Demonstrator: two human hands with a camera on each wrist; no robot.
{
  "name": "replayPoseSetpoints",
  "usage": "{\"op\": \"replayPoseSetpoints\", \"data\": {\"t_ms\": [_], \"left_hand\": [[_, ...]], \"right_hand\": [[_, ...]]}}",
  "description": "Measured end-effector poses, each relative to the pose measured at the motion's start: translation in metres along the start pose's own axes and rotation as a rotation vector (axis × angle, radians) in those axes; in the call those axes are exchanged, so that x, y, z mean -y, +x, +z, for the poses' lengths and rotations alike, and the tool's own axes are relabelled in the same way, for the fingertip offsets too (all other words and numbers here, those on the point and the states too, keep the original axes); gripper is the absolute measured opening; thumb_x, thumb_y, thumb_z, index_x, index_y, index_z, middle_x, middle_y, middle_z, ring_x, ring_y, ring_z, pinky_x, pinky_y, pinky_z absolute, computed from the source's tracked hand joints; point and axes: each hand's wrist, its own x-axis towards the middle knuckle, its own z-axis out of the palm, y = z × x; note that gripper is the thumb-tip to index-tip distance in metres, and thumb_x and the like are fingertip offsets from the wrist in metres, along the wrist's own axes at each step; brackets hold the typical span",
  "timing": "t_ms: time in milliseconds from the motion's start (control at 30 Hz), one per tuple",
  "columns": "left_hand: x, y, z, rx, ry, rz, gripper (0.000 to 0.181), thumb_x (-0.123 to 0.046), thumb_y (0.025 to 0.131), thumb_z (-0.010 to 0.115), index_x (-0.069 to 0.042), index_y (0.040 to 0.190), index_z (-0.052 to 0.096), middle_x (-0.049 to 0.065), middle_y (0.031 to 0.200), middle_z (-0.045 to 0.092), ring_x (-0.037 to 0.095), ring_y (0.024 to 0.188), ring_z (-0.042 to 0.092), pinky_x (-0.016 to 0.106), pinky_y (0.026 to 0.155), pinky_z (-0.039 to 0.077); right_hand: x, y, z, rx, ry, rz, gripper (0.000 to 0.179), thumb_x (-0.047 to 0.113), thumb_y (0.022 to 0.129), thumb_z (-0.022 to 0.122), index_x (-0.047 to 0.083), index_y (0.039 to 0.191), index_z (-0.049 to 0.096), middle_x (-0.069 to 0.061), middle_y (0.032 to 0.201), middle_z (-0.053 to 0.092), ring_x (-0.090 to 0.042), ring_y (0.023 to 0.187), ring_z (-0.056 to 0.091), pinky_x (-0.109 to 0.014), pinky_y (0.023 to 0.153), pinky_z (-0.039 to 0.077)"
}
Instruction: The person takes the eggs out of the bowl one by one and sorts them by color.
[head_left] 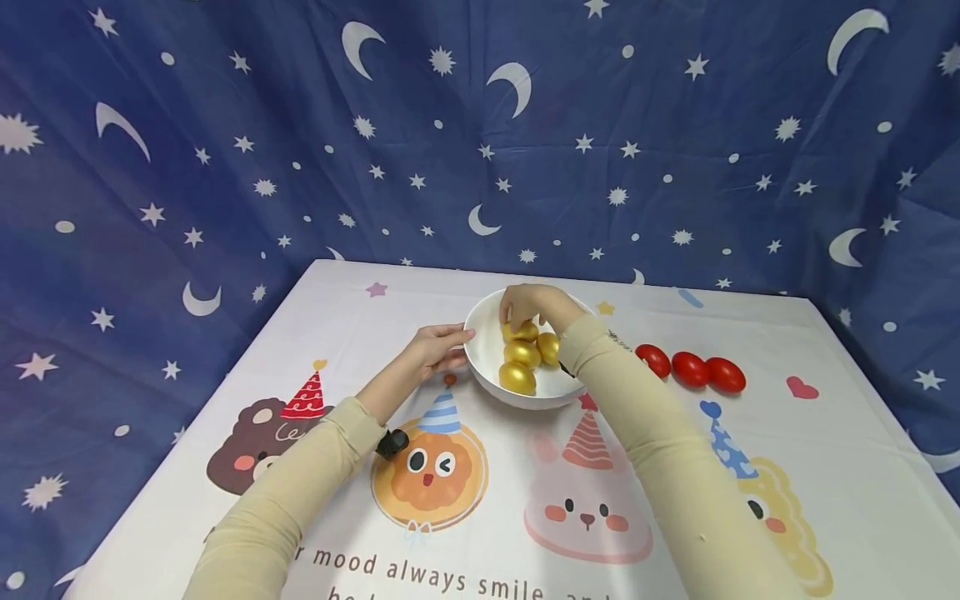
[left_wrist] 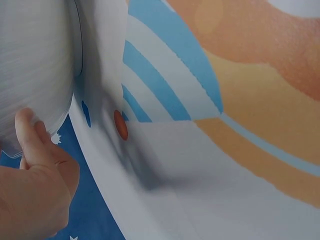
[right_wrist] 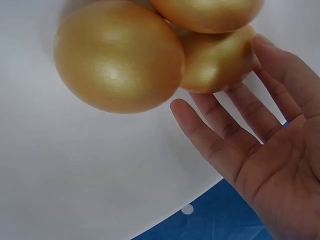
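Observation:
A white bowl (head_left: pixel 487 346) stands on the table and holds several golden eggs (head_left: pixel 517 378). My left hand (head_left: pixel 437 347) grips the bowl's left side, thumb at the rim and fingers lower down against the outer wall; the left wrist view also shows this hand (left_wrist: pixel 42 190) at the bowl. Inside the bowl, my right hand (head_left: pixel 531 305) reaches down to the farthest golden egg (head_left: pixel 527 332). In the right wrist view, the thumb and fingertips of that hand (right_wrist: pixel 270 130) lie around this egg (right_wrist: pixel 217 62), beside two other golden eggs.
Three red eggs (head_left: pixel 690 369) lie in a row on the table to the right of the bowl, partly behind the right sleeve (head_left: pixel 652 425). A cartoon-printed white cloth (head_left: pixel 360 333) covers the table. A blue curtain (head_left: pixel 450 167) with moons and stars hangs behind it.

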Motion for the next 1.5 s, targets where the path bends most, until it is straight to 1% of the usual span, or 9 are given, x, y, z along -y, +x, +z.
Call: {"op": "replayPoseSetpoints", "data": {"t_ms": [167,367,667,833,1000,1133,1300,1400,1500], "left_hand": [[0.000,-0.002,0.002,0.001,-0.002,0.001,0.050,-0.020,0.090,0.065,-0.010,0.136,0.050,0.020,0.128,0.058,0.007,0.064,0.065,0.018,0.066,0.061],[0.002,0.000,0.003,-0.004,0.007,-0.007,0.048,-0.020,0.090,0.065,-0.010,0.136,0.051,0.018,0.128,0.058,0.006,0.064,0.064,0.018,0.068,0.061],[0.003,-0.002,0.005,-0.005,0.015,-0.017,0.048,-0.020,0.090,0.065,-0.011,0.135,0.052,0.017,0.127,0.059,0.006,0.064,0.065,0.017,0.065,0.061],[0.003,-0.003,0.004,-0.011,0.018,-0.018,0.050,-0.021,0.090,0.066,-0.012,0.136,0.050,0.016,0.129,0.058,0.009,0.074,0.067,0.017,0.066,0.061],[0.003,-0.003,0.002,-0.014,0.024,-0.029,0.052,-0.022,0.090,0.065,-0.014,0.138,0.048,0.014,0.130,0.058,0.010,0.081,0.067,0.016,0.065,0.060],[0.001,-0.003,0.002,-0.018,0.019,-0.027,0.051,-0.022,0.090,0.066,-0.013,0.138,0.049,0.015,0.128,0.059,0.008,0.073,0.066,0.016,0.065,0.061],[-0.002,-0.003,0.003,-0.025,0.025,-0.017,0.049,-0.022,0.090,0.066,-0.013,0.136,0.051,0.016,0.126,0.060,0.006,0.063,0.064,0.016,0.062,0.060],[-0.004,-0.003,0.003,-0.020,0.029,-0.017,0.049,-0.021,0.090,0.065,-0.013,0.136,0.051,0.016,0.127,0.059,0.005,0.061,0.063,0.016,0.063,0.060],[-0.003,-0.003,0.001,-0.022,0.022,-0.024,0.051,-0.021,0.090,0.066,-0.013,0.137,0.050,0.016,0.129,0.058,0.005,0.062,0.064,0.017,0.066,0.061]], "right_hand": [[-0.003,-0.003,0.003,0.020,-0.001,-0.018,0.027,0.004,0.084,0.062,0.009,0.111,0.064,-0.008,0.115,0.059,-0.020,0.099,0.052,-0.042,0.089,0.056],[-0.005,-0.007,0.006,0.012,-0.028,-0.047,0.025,0.000,0.083,0.059,0.008,0.105,0.064,-0.006,0.104,0.056,-0.017,0.090,0.050,-0.030,0.074,0.054],[-0.008,-0.013,0.007,-0.009,-0.083,-0.086,0.025,0.004,0.082,0.061,0.008,0.107,0.065,-0.009,0.114,0.059,-0.018,0.093,0.052,-0.025,0.068,0.055],[-0.005,-0.017,0.002,-0.022,-0.152,-0.130,0.025,0.007,0.082,0.061,0.008,0.107,0.065,-0.012,0.116,0.059,-0.019,0.091,0.054,-0.023,0.063,0.054],[-0.003,-0.023,-0.001,-0.013,-0.176,-0.160,0.024,0.009,0.083,0.061,0.008,0.108,0.064,-0.014,0.115,0.058,-0.019,0.085,0.054,-0.021,0.061,0.052],[-0.001,-0.030,-0.004,-0.018,-0.174,-0.172,0.025,0.009,0.084,0.061,0.008,0.108,0.064,-0.014,0.112,0.058,-0.019,0.081,0.053,-0.022,0.062,0.052],[-0.002,-0.038,-0.006,-0.040,-0.153,-0.226,0.025,0.007,0.084,0.061,0.006,0.109,0.064,-0.014,0.108,0.060,-0.019,0.079,0.053,-0.022,0.066,0.051],[-0.005,-0.041,-0.007,-0.044,-0.147,-0.265,0.024,0.008,0.085,0.061,0.004,0.108,0.065,-0.015,0.106,0.062,-0.018,0.079,0.054,-0.021,0.067,0.052],[-0.007,-0.044,-0.007,-0.039,-0.128,-0.290,0.024,0.008,0.086,0.061,0.004,0.109,0.065,-0.017,0.105,0.063,-0.017,0.074,0.054,-0.020,0.063,0.051]]}}
